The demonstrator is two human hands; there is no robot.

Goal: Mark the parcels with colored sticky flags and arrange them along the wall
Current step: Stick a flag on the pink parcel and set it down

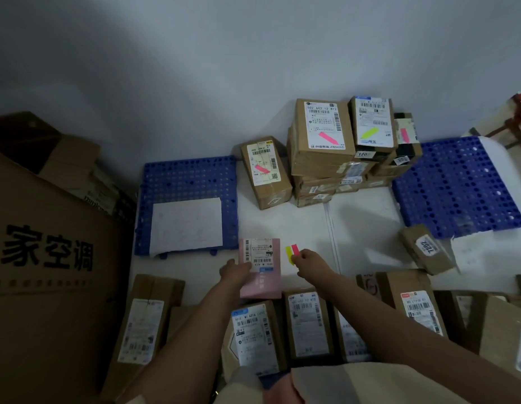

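Observation:
My left hand (234, 271) grips a flat pink parcel (260, 282) with a white shipping label, held over the white floor. To its right, my right hand (307, 262) pinches a small pad of sticky flags (292, 252), yellow and pink strips side by side. Against the wall stands a stack of cardboard parcels (322, 158); its top boxes carry a pink flag (328, 138), a yellow-green flag (369, 132) and another pink flag (404, 135). A single brown parcel (265, 173) with a pink flag leans left of the stack.
Several unflagged cardboard parcels (307, 325) lie in a row near me. A small parcel marked 7202 (427, 249) sits to the right. Blue perforated pallets lie at left (189, 176), with a white sheet on it, and right (454, 182). A big printed carton (49, 258) fills the left.

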